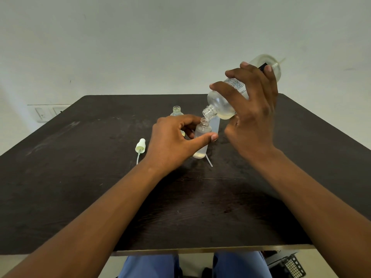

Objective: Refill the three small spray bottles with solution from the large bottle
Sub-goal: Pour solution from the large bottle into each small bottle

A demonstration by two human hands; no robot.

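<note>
Currently, the large bottle [230,97] is held tilted, neck down, by the right hand [255,109], whose fingers are wrapped around its body; its mouth is set just above the open neck of a small spray bottle [201,137]. That small bottle is kept upright on the dark table [80,187], pinched between thumb and fingers of the left hand [172,141]. Behind it, a second uncapped small bottle [177,110] is seen. A spray cap [140,146] is laid to the left.
</note>
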